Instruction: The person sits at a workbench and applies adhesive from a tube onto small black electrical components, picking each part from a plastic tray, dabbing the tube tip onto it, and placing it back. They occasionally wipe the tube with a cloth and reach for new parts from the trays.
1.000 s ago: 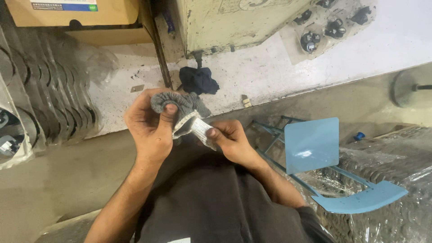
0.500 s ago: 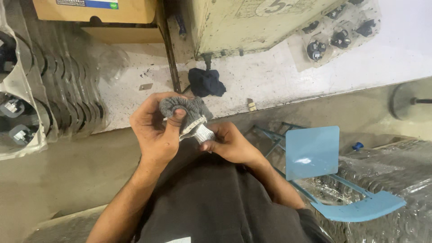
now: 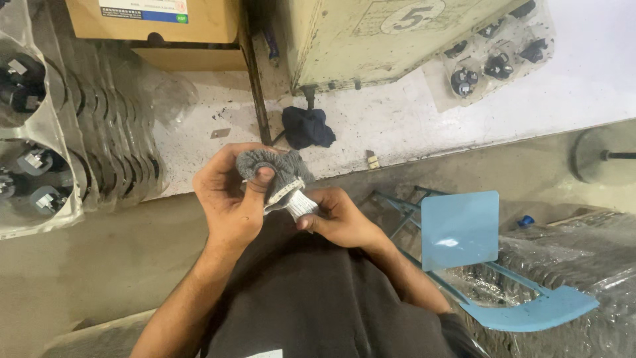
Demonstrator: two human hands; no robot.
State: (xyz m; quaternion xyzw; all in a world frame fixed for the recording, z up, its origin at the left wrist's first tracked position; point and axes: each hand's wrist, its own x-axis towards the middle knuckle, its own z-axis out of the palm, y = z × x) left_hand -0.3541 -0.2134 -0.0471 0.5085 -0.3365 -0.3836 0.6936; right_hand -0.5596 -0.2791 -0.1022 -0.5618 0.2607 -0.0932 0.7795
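While the left hand (image 3: 228, 199) grips a bunched grey glove (image 3: 275, 172) with closed fingers, the right hand (image 3: 338, 219) pinches its pale cuff (image 3: 298, 202); neither hand is inside it yet, so pulling it on looks barely begun. Farther off, a dark rag (image 3: 308, 127) lies on the worktop (image 3: 397, 119).

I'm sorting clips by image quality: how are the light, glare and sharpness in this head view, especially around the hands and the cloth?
Head view: even light; left hand, right hand and the grey cloth are fairly sharp; the floor at top right is washed out; glare on the plastic wrap and blue chair; edges bend slightly.
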